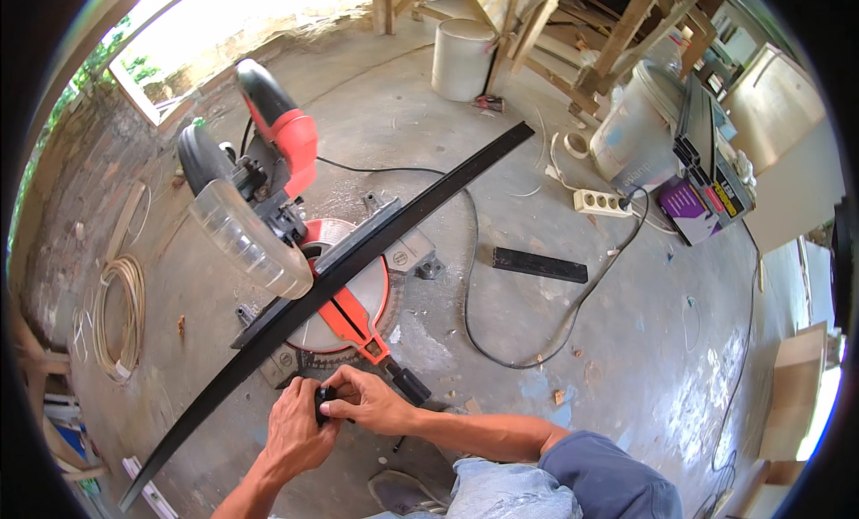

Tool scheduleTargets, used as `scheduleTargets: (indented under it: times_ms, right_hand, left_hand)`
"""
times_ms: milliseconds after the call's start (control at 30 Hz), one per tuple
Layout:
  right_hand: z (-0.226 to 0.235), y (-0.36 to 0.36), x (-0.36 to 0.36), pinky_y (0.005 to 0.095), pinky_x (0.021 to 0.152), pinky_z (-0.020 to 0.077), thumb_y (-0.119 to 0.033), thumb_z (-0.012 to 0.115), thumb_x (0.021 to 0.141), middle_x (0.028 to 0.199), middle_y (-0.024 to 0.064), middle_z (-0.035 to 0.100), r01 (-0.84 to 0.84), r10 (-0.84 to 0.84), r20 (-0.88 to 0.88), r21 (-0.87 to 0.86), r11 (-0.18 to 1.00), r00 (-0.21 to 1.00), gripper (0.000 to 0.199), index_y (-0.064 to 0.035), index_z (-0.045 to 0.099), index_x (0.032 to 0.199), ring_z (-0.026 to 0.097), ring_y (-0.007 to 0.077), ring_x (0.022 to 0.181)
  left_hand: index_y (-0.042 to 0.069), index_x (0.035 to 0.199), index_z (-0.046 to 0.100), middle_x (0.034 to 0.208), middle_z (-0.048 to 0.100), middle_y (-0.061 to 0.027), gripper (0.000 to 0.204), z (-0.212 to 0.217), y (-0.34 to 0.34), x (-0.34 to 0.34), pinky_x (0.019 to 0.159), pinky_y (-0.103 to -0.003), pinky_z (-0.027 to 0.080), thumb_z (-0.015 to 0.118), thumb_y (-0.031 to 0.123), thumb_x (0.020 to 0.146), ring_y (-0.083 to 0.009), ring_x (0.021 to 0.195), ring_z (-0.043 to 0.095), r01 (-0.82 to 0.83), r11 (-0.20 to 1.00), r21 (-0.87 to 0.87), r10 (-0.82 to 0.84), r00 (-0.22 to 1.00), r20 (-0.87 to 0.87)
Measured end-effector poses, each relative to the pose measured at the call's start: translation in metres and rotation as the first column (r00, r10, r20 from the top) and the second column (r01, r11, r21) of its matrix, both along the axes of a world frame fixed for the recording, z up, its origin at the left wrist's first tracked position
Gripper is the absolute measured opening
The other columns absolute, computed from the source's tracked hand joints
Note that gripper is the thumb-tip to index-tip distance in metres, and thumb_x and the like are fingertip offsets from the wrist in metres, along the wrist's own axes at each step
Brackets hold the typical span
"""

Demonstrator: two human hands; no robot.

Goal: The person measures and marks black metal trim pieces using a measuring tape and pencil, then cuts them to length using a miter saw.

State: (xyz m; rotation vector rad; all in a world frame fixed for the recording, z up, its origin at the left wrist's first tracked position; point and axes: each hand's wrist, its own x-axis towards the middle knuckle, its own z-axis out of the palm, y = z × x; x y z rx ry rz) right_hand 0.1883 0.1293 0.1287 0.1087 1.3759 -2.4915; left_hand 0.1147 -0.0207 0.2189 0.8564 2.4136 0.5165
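Both hands on one small black part, in front of the miter saw.

Coiled cable lies far to my left on the concrete floor. My left hand cups the small black part from below, fingers curled around it, while my right hand pinches its top between thumb and fingertips. Just beyond my knuckles sits the miter saw, a long black profile laid slanting across its base. Further right lie a short black offcut and a white power strip.
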Motion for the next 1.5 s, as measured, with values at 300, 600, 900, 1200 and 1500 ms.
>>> scheduleTargets:
  times_ms: [300, 600, 900, 1200, 1500]
  right_hand:
    - [-0.012, 0.105, -0.024, 0.0321, 0.066, 0.0583, -0.014, 0.067, 0.098, 0.086, 0.0112, 0.071, 0.297, -0.302, 0.082, 0.063, 0.953, 0.95, 0.016, -0.001, 0.062, 0.104, 0.072, 0.0202, 0.073]
    - [-0.065, 0.372, -0.093, 0.0292, 0.058, 0.0532, -0.015, 0.065, 0.097, 0.073, 0.0052, 0.065, 0.867, -0.868, -0.102, 0.173, 0.466, 0.487, 0.013, -0.0024, 0.063, 0.098, 0.06, 0.0135, 0.061]
    - [-0.054, 0.195, -0.105, 0.0299, 0.051, 0.0536, -0.028, 0.067, 0.1, 0.074, 0.0101, 0.07, 0.67, -0.707, 0.086, 0.253, 0.697, 0.702, 0.03, -0.0002, 0.067, 0.088, 0.066, 0.0162, 0.057]
    - [-0.081, 0.278, -0.131, 0.0287, 0.044, 0.05, -0.031, 0.06, 0.103, 0.066, 0.0089, 0.067, 0.799, -0.882, -0.055, 0.454, 0.395, 0.467, 0.041, -0.0004, 0.064, 0.076, 0.064, 0.0152, 0.049]
    - [-0.083, 0.31, -0.148, 0.0299, 0.043, 0.0493, -0.034, 0.058, 0.103, 0.061, 0.0075, 0.065, 0.641, -0.865, -0.149, 0.733, 0.229, 0.479, 0.044, 0.0025, 0.068, 0.08, 0.062, 0.0143, 0.047]
  left_hand:
    - [-0.003, 0.101, 0.068, 0.094, 0.067, -0.0269, 0.039, -0.027, -0.028, -0.056, 0.078, -0.049, 0.05, 0.071, 0.032, 0.084, -0.0419, 0.089, 0.066, -0.236, 0.971, -0.043, 0.238, 0.971, 0.039]
    - [-0.003, 0.094, 0.067, 0.076, 0.066, -0.0152, 0.012, -0.062, -0.12, -0.103, 0.069, -0.034, 0.049, 0.064, 0.005, 0.086, -0.0223, 0.07, 0.063, -0.379, 0.901, 0.21, 0.416, 0.891, -0.179]
    - [-0.002, 0.094, 0.068, 0.075, 0.064, -0.02, 0.017, -0.078, -0.07, -0.094, 0.068, -0.038, 0.049, 0.062, 0.011, 0.085, -0.0315, 0.066, 0.063, -0.293, 0.945, 0.142, 0.315, 0.934, -0.167]
    - [0.0, 0.094, 0.06, 0.072, 0.058, -0.0208, 0.01, -0.079, -0.093, -0.096, 0.063, -0.04, 0.045, 0.061, 0.01, 0.09, -0.0334, 0.063, 0.057, -0.293, 0.952, 0.088, 0.303, 0.941, -0.151]
    - [0.001, 0.092, 0.062, 0.075, 0.06, -0.0184, 0.013, -0.086, -0.118, -0.095, 0.066, -0.044, 0.045, 0.064, 0.014, 0.093, -0.0358, 0.069, 0.058, -0.352, 0.933, 0.074, 0.359, 0.898, -0.254]
